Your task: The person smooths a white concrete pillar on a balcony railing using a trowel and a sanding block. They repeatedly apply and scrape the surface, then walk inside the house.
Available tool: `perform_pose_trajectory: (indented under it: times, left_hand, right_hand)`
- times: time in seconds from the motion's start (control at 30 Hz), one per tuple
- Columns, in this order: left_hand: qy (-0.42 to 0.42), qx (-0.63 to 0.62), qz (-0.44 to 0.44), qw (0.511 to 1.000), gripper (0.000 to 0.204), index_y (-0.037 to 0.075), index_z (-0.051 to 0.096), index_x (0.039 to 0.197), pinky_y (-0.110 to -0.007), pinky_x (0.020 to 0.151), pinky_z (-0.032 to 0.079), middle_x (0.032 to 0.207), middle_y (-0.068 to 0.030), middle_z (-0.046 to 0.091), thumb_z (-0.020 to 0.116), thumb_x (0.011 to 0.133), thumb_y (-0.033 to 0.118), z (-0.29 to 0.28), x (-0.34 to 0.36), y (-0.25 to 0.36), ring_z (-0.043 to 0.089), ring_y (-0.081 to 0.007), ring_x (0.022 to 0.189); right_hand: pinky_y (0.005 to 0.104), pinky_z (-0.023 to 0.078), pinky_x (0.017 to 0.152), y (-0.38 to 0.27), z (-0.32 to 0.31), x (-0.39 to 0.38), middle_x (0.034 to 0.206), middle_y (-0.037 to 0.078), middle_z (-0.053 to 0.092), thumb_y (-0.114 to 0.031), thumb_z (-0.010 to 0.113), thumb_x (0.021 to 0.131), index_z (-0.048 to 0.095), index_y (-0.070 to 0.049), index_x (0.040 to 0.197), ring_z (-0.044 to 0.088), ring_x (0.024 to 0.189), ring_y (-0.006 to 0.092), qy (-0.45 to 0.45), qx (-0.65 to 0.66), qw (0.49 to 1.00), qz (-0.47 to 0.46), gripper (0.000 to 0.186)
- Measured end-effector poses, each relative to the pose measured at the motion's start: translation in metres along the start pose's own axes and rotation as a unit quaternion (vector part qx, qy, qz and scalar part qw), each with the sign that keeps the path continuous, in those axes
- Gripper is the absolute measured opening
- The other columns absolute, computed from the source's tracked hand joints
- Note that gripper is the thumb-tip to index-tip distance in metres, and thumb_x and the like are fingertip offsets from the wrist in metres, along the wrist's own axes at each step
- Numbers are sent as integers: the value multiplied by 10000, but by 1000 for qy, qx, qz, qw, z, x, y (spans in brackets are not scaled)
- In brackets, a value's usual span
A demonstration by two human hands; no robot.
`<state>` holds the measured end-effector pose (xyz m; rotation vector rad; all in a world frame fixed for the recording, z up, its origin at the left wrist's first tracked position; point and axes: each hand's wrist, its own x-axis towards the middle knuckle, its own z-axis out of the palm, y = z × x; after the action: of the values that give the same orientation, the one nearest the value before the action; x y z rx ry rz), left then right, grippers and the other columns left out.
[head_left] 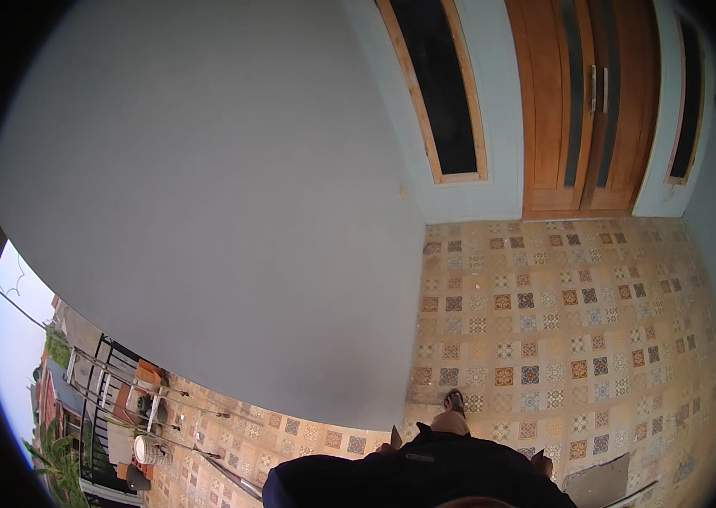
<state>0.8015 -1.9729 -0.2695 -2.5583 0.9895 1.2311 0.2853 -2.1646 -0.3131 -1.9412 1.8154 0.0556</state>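
Only a small part of my left hand (386, 447) shows, past the left side of my dark top. A pale, pointed, blade-like thing (395, 437) sticks up at its fingers; its kind is too small to tell. On the other side of my body a bit of my right hand (544, 465) shows, partly covered by the dark cloth, its fingers not clear. Close to that hand, lower right, is a flat grey rectangular panel (599, 483); whether the hand touches it I cannot tell. A large plain grey wall (214, 195) stands to my left.
My sandalled foot (454, 401) is on the patterned tile floor (536, 339). Ahead are wooden double doors (582, 127) and a narrow framed window (436, 93). At lower left lie long poles (231, 477), a white bucket (148, 451) and a black railing (102, 372).
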Motion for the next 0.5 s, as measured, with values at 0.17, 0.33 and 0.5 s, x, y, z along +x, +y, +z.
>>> perform_pose_trajectory:
  times: [0.17,0.33,0.5]
  left_hand:
    - [-23,19,58,998,351,87,806,1159,-550,959,621,1156,-202,793,667,981,356,-69,64,36,761,-415,1124]
    - [48,132,226,964,339,73,818,1112,-535,953,625,1145,-202,795,663,980,344,-159,154,84,761,-413,1123]
    - [55,-373,56,924,262,97,657,836,-440,477,497,676,-77,629,681,1015,287,-235,220,131,630,-244,533]
  right_hand:
    - [629,607,789,-19,25,35,829,315,751,-464,362,1160,725,53,906,760,843,524,-91,-57,993,49,680]
    - [610,620,814,-66,6,129,830,335,744,-480,393,1143,733,44,885,765,861,524,-52,5,995,87,676]
    - [612,592,882,-151,-75,247,931,315,763,-476,425,1122,756,29,913,755,932,529,52,197,977,61,639]
